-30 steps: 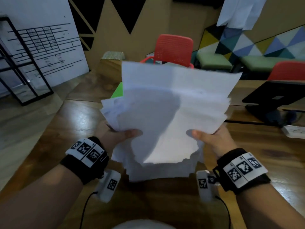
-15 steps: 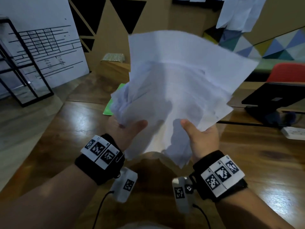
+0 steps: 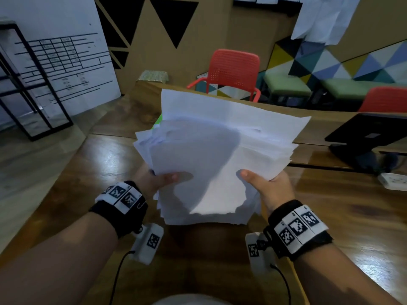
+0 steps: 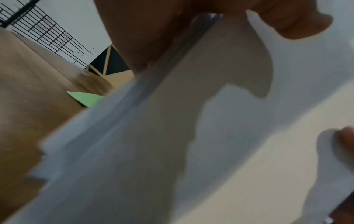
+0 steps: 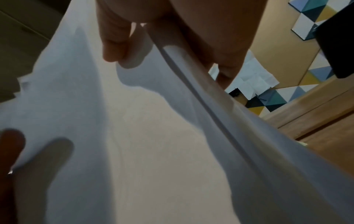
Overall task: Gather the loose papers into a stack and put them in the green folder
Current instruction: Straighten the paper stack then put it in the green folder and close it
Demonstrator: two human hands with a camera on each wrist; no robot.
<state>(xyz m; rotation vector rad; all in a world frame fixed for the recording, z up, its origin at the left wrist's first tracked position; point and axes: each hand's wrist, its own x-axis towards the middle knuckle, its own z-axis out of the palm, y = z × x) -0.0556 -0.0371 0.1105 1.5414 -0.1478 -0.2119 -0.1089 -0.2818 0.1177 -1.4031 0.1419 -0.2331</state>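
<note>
Both hands carry the load at this moment: my left hand grips the left edge of the papers with its thumb laid across the top sheet, and my right hand holds the right edge the same way, thumb on top and fingers underneath, where the head view hides them. From the left wrist view, the thumb presses the sheaf from above, and the sheet edges beside it lie close but not flush. I judge the gathering step largely done, since no loose sheet shows on the wooden table around the hands. Squaring is incomplete: near and left edges of the stack are ragged, and one sheet stands out beyond the far side. Behind the stack, only a sliver of the green folder is visible; its corner also appears flat on the table in the left wrist view. I cannot tell whether it lies open. What remains, in my estimate, is to tap the edges even, bring the stack forward to the folder, and slide it inside. A red chair and a dark device on a stand sit beyond and to the right, apart from the work.
</note>
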